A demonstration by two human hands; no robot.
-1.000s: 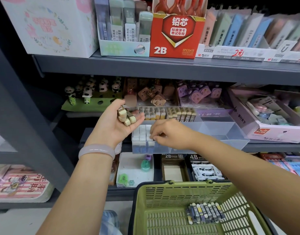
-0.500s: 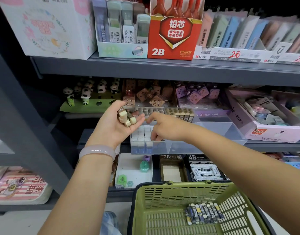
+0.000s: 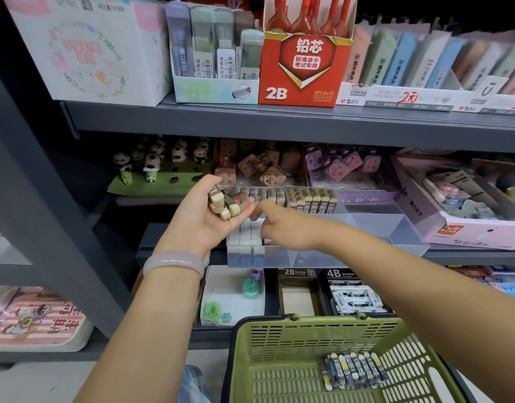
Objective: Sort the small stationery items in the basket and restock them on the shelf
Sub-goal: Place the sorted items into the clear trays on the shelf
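My left hand [image 3: 202,219] is raised palm up in front of the middle shelf and cups several small beige erasers [image 3: 221,203]. My right hand [image 3: 291,228] hovers over a clear plastic tray [image 3: 375,228], with its index finger and thumb stretched toward the erasers in my left palm; I see nothing in it. The tray holds white erasers [image 3: 246,235] at its front left and a back row of beige 2B erasers [image 3: 311,200]. Below, a green basket [image 3: 279,341] contains a row of dark 2B erasers [image 3: 355,370].
A red 2B lead box [image 3: 303,71] and pencil-lead packs stand on the upper shelf. Panda figures [image 3: 151,161] sit behind the tray on the left, a pink box [image 3: 442,222] on its right. Below are 2B and 4B eraser boxes [image 3: 352,298] and a white box [image 3: 236,303].
My right hand has left the white erasers at the tray's front and moved up and left to the erasers in my left palm. My left hand has stayed in place.
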